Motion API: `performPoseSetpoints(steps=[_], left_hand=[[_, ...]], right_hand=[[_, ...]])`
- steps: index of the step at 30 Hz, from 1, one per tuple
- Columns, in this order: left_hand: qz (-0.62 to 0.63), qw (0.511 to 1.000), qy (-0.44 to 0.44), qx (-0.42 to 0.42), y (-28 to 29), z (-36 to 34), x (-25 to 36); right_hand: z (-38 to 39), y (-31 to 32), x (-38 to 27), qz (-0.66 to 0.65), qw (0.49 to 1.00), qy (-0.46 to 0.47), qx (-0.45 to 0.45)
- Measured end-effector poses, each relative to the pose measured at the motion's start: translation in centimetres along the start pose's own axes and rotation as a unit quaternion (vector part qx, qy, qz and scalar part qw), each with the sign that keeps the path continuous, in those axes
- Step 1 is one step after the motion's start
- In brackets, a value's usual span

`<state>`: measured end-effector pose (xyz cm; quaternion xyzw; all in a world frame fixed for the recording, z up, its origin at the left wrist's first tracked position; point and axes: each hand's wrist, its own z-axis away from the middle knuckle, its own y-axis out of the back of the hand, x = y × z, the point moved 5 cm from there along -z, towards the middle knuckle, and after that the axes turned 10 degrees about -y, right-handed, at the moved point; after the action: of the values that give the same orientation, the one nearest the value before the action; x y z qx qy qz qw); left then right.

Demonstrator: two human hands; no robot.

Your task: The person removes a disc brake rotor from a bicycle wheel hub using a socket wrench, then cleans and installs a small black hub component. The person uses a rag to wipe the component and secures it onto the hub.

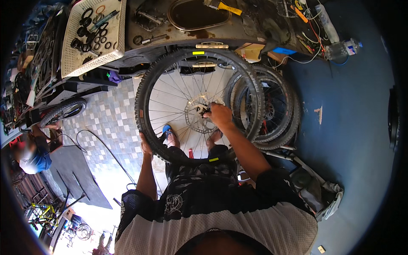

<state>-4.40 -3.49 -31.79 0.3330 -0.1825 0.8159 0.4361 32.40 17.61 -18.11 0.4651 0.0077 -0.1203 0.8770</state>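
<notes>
A bicycle wheel (143,91) with a knobbly black tyre is held in front of my legs, its face toward me. My left hand (145,143) holds the tyre at its lower left side. At the wheel's centre, my right hand (220,115) has its fingers closed round the end of the hub (200,110). Whether a small part is also between those fingers is hidden. Behind the spokes shows a thin brake disc (191,122) around the hub.
Other wheels (293,106) lean together on the right. Ahead stands a workbench (148,42) with an oval tray (199,26), tools and cables. A white basket (114,55) of rings and small parts sits at its left. Another person (32,155) is at far left.
</notes>
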Motion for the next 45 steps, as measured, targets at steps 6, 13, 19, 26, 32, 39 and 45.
performPoseSetpoints(steps=[6, 13, 19, 26, 32, 39, 45], left_hand=[[-0.031, 0.999, 0.024, 0.023, 0.4, 0.6, -0.2], [-0.157, 0.97, 0.012, 0.187, 6.9, -2.1, -0.1], [-0.514, 0.853, -0.069, 0.059, 11.5, -0.3, 4.4], [-0.491, 0.832, -0.258, -0.011, 7.0, 6.1, 11.6], [-0.302, 0.901, -0.298, -0.09, -2.7, 9.9, 17.3], [0.05, 0.966, -0.159, -0.198, -18.2, 16.3, 19.8], [-0.029, 0.887, -0.194, -0.418, -22.4, 20.1, 21.5]], right_hand=[[4.7, 0.0, 5.7, -0.079, 0.995, -0.037, -0.047], [9.1, 0.8, 12.3, -0.096, 0.99, -0.098, -0.039], [10.9, 0.7, 12.4, -0.142, 0.987, -0.069, -0.038], [11.5, 0.6, 9.5, -0.175, 0.984, -0.005, -0.017], [12.6, 1.2, 6.8, -0.196, 0.977, 0.079, -0.027], [15.9, 0.7, 0.1, -0.215, 0.926, 0.3, -0.072], [17.8, 3.1, 1.1, -0.487, 0.837, 0.216, -0.121]])
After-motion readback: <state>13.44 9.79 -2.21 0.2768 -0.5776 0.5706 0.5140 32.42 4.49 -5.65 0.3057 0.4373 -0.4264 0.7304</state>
